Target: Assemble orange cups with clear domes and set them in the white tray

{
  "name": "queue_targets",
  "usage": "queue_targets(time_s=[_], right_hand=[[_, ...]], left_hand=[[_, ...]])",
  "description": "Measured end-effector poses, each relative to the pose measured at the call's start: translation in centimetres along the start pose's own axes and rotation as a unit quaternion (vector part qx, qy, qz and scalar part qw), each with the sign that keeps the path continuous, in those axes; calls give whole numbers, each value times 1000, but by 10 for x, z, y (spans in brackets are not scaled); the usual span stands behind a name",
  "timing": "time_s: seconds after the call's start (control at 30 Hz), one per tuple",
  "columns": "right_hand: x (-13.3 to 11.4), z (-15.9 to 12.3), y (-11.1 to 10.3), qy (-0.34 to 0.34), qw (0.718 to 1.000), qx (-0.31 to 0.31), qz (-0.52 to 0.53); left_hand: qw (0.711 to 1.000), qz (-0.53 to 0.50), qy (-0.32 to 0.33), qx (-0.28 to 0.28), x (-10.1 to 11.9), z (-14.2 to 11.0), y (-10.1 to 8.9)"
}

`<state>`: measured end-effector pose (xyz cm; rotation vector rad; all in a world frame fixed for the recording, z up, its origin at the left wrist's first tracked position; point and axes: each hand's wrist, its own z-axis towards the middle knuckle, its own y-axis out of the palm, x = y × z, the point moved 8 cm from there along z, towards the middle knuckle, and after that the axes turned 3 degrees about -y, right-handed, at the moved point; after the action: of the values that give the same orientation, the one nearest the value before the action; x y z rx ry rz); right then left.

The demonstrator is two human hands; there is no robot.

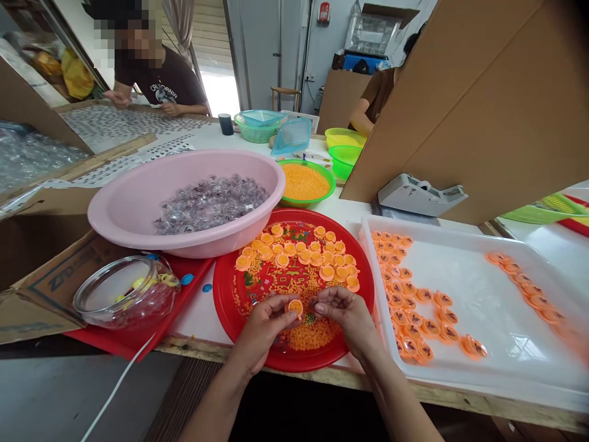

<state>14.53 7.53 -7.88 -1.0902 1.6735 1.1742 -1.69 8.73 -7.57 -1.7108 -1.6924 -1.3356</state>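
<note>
Over the near part of a round red tray (230, 301), my left hand (262, 325) pinches a small clear cap filled with orange beads (295, 306). My right hand (345, 313) is closed beside it, fingertips pinched near the cap; what they hold is too small to name. Loose orange beads (308, 337) lie on the tray under my hands. Several filled orange caps (299, 252) sit across the tray's far half. A white tray (464, 288) at my right carries rows of closed orange capsules (409, 307).
A pink basin (138, 202) of clear caps stands behind the red tray, a green bowl of orange beads (304, 182) beside it. A glass bowl (124, 294) lies at left. A cardboard wall (483, 104) and tape dispenser (418, 195) stand at right. Two other people work farther back.
</note>
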Motion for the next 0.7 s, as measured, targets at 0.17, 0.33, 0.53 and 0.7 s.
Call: queue_targets(time_s=[0.17,0.33,0.53,0.7], right_hand=[[-5,-2,0,-8,1000,-16,-24],[-6,-8,4,4,1000,-27,-6],[1,-21,24,39,997,-58,25],[14,-19,28,33,998,-51,12]], left_hand=[[1000,5,3,-7,1,-3,3],[999,9,13,47,3,-2,-3],[994,-58,30,82,2,1,-5],[991,-129,21,36,-3,0,7]])
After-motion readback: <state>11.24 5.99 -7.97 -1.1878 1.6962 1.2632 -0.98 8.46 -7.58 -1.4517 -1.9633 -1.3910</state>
